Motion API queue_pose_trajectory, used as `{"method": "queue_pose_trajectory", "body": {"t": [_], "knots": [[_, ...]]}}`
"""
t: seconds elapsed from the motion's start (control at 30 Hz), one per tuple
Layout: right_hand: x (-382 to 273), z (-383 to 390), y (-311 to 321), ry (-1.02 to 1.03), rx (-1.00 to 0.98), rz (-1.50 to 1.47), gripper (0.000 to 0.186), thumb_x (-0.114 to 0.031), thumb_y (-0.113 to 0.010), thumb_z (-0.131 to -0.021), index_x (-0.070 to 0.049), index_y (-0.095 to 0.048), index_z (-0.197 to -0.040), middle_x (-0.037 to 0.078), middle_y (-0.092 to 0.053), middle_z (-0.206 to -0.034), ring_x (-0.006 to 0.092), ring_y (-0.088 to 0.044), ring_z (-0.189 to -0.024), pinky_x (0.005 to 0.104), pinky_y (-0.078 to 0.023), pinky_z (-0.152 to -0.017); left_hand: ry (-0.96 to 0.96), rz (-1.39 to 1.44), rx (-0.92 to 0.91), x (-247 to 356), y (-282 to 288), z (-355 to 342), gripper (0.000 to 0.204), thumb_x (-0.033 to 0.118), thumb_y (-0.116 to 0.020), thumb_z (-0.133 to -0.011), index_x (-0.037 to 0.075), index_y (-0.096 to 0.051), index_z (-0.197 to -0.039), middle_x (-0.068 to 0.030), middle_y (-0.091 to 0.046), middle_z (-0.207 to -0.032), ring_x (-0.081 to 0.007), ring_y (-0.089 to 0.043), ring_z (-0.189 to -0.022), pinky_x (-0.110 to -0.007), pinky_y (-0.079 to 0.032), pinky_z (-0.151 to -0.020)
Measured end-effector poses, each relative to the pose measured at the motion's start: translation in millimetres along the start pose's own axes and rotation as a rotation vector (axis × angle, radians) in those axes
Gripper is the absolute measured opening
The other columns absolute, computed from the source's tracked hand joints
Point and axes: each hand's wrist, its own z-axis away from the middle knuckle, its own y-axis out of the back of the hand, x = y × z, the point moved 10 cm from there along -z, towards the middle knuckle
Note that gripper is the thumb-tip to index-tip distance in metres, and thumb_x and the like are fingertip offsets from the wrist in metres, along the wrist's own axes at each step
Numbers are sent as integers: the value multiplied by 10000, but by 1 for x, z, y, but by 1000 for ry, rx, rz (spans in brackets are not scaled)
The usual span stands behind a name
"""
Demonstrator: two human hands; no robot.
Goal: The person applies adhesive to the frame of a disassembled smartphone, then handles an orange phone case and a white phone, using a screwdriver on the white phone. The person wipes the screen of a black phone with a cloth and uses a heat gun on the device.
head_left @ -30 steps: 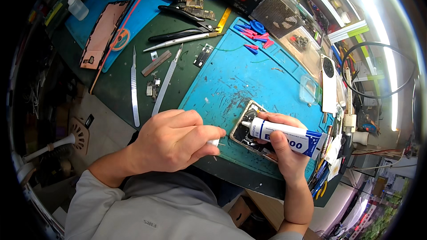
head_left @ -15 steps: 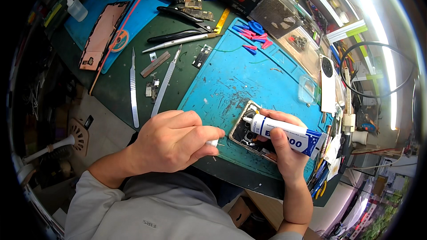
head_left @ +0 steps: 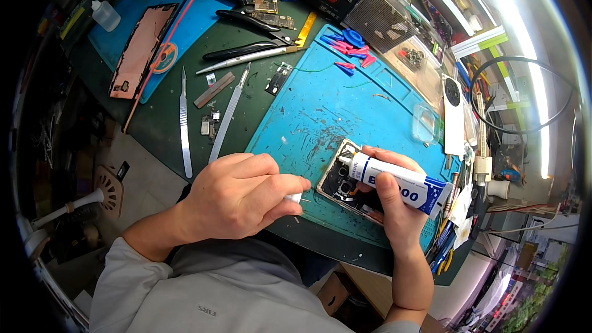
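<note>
My right hand [head_left: 394,200] is wrapped round a white and blue glue tube [head_left: 394,179], whose nozzle points left. Below the nozzle, an opened phone [head_left: 336,179] with its inner parts showing lies on the blue mat [head_left: 290,129], partly hidden by the tube and my fingers. To the left, my left hand [head_left: 240,197] is closed in a pinch on a small white cap [head_left: 295,198] with a thin pin sticking out. The two hands are apart, with the phone's left edge nearest my left fingertips.
Left of the mat lie two scalpels [head_left: 185,126], a grey bar [head_left: 214,89] and small circuit parts [head_left: 210,124]. Farther back are black-handled pliers [head_left: 240,51] and pink and blue clips [head_left: 351,49]. A clear plastic box [head_left: 425,124] and a white phone back [head_left: 453,114] sit at right.
The glue tube and my right hand have shifted very slightly right and its nozzle is tilted a little differently. My left hand stays in place, still pinching the cap.
</note>
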Motion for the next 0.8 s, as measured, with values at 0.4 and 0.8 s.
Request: {"method": "queue_pose_trajectory", "body": {"t": [0.4,0.8], "knots": [[3,1,2,-54,-20,-59,365,-160,-706,-990,46,-612,-1277,217,-637,-1318,273,-667,-1146,382,-635,-909,5,5,-12,-1,0,0,294,357,-636,-997,82,-678,-1093,15,-754,-967,-168,-605,-649,-315,-482,-549],[1,-1,3,-37,10,-17,399,-181,-715,-986,52,-612,-1294,200,-639,-1314,261,-677,-1119,374,-637,-896,-5,15,-13,0,0,-1,291,345,-641,-995,71,-669,-1091,9,-761,-995,-176,-602,-655,-319,-482,-548]]}}
